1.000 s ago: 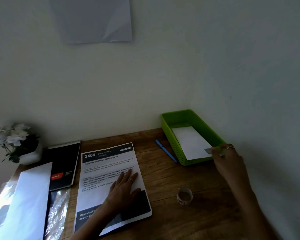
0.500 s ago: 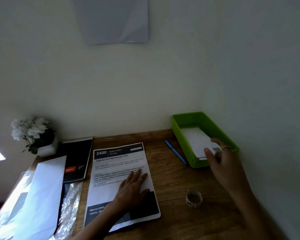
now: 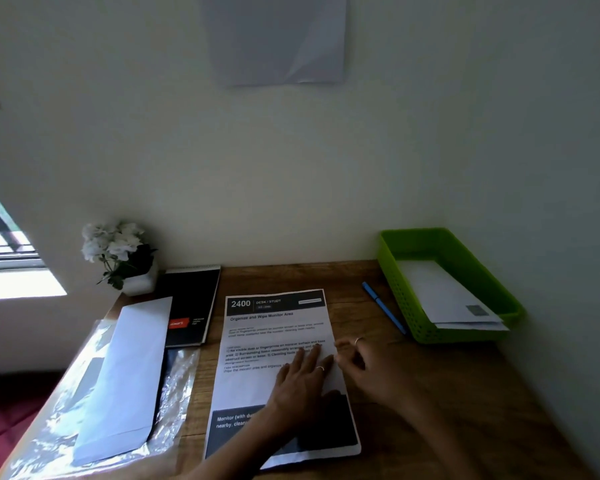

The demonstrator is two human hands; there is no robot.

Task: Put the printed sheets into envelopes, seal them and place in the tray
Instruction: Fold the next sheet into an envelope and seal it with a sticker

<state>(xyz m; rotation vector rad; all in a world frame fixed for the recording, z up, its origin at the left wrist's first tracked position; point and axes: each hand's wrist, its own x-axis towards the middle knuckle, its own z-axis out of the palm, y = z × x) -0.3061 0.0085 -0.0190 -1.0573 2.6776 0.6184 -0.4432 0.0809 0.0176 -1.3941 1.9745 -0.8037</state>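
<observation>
White printed sheet [image 3: 278, 358] lies flat under the left hand [image 3: 300, 386], fingers straight and pressing; the right hand [image 3: 364, 358] curls at its right edge — pinching it, seemingly. Folding looks next — lift that edge cleanly.

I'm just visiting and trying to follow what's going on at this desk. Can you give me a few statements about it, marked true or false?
1. The green tray holds white envelopes. True.
2. The blue pen lies inside the tray. False: it lies on the desk beside it.
3. The left hand lies flat on the printed sheet. True.
4. The right hand is at the tray. False: it is at the sheet's right edge.
</observation>
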